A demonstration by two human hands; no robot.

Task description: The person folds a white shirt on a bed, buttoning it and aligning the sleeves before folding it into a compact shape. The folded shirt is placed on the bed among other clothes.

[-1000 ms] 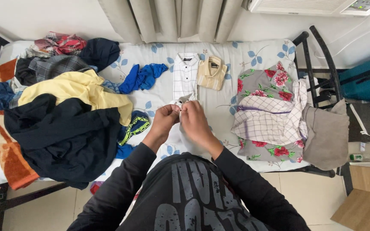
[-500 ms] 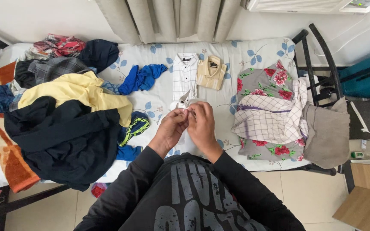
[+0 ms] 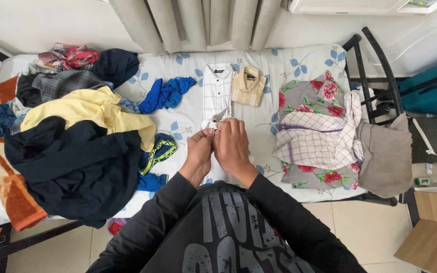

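Note:
A white shirt point(image 3: 212, 123) lies on the bed in front of me, mostly hidden under my hands. My left hand point(image 3: 198, 153) and my right hand point(image 3: 232, 145) are side by side, both pinching its fabric near the collar with the fingertips. Just beyond them a white checked shirt point(image 3: 216, 89) lies folded, with a folded beige shirt point(image 3: 249, 86) to its right.
A heap of clothes covers the left of the bed: a dark navy garment point(image 3: 74, 167), a yellow one point(image 3: 89, 108), a blue one point(image 3: 165, 93). A floral and checked cloth point(image 3: 319, 131) and a grey cloth point(image 3: 386, 154) lie right. The black bed frame point(image 3: 378, 71) and curtains point(image 3: 203, 23) border it.
My hands have shifted a little lower and closer together on the white shirt, still working the fabric near its collar. Nothing else on the bed has moved.

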